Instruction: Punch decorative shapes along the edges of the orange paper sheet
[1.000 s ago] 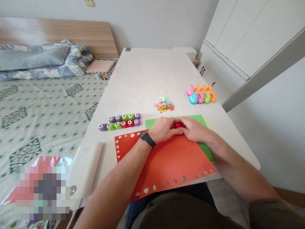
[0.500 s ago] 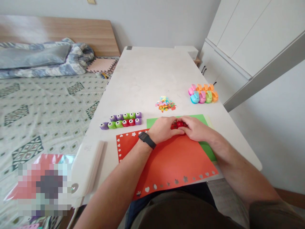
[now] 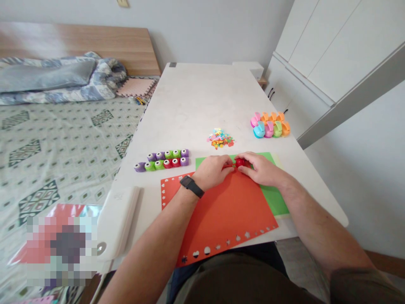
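Note:
A red craft punch (image 3: pixel 240 163) sits in my right hand (image 3: pixel 261 169), whose fingers and thumb close around it at the far edge of a red-orange sheet of paper (image 3: pixel 228 207). My left hand (image 3: pixel 215 169) pinches the same far edge just left of the punch. Flower, heart and star cutouts line the sheet's left and near edges; its near edge reaches past the table's edge. Under it lies a green sheet (image 3: pixel 275 200), showing at the right and back. Where the paper meets the punch is hidden by my fingers.
Beyond the sheets lies a pile of small colourful paper shapes (image 3: pixel 220 138). Purple, green and red punches (image 3: pixel 163 160) stand in two rows at left; larger pastel punches (image 3: pixel 272 124) are grouped at right. A long white device (image 3: pixel 118 221) occupies the table's left edge, beside a bed (image 3: pixel 69 147).
The red-orange sheet has shifted, its right corner moving left and its left edge to the right. My hands have come slightly apart, and the punch shows more clearly.

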